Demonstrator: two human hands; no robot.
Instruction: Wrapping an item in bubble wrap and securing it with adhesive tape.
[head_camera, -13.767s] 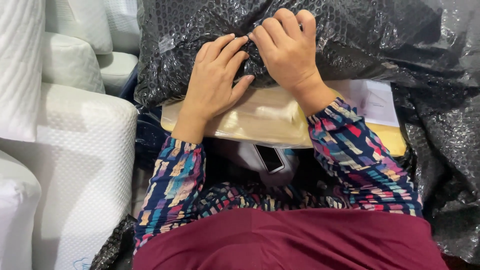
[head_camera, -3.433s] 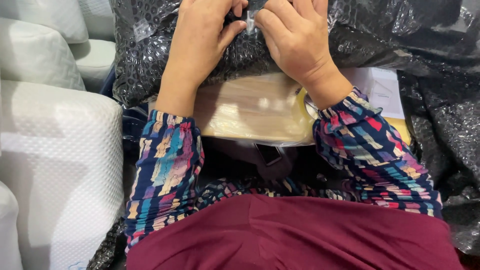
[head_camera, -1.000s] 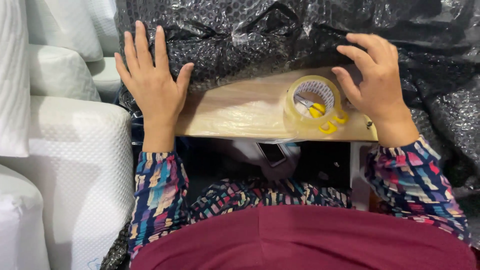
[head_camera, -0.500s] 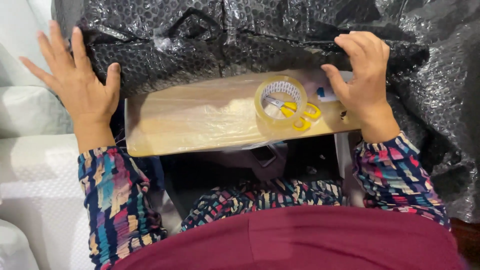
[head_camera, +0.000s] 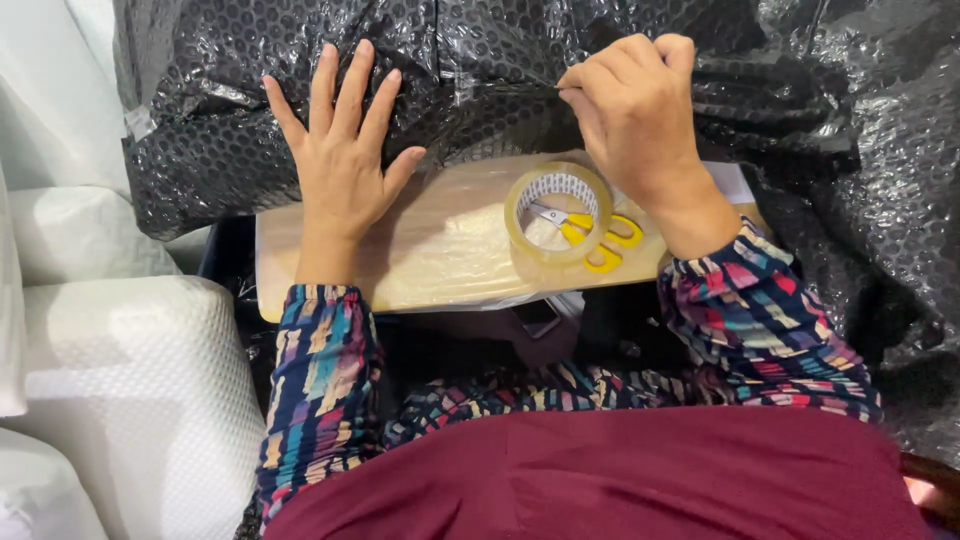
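Observation:
A large bundle wrapped in black bubble wrap (head_camera: 480, 70) fills the top of the view. My left hand (head_camera: 345, 160) lies flat on it with fingers spread. My right hand (head_camera: 630, 110) has its fingers curled and pinches the wrap near the bundle's lower edge. Just below the hands a roll of clear tape (head_camera: 557, 212) stands on a pale wooden board (head_camera: 440, 250). Yellow-handled scissors (head_camera: 590, 235) lie partly inside and beside the roll.
White foam-wrapped blocks (head_camera: 110, 370) are stacked at the left. More black bubble wrap (head_camera: 890, 220) hangs at the right. A phone (head_camera: 537, 315) shows under the board's near edge, above my maroon lap (head_camera: 600, 480).
Both hands moved inward along the bundle. The left one went from its left edge to its front face. The right hand left the board's corner and closed on the wrap.

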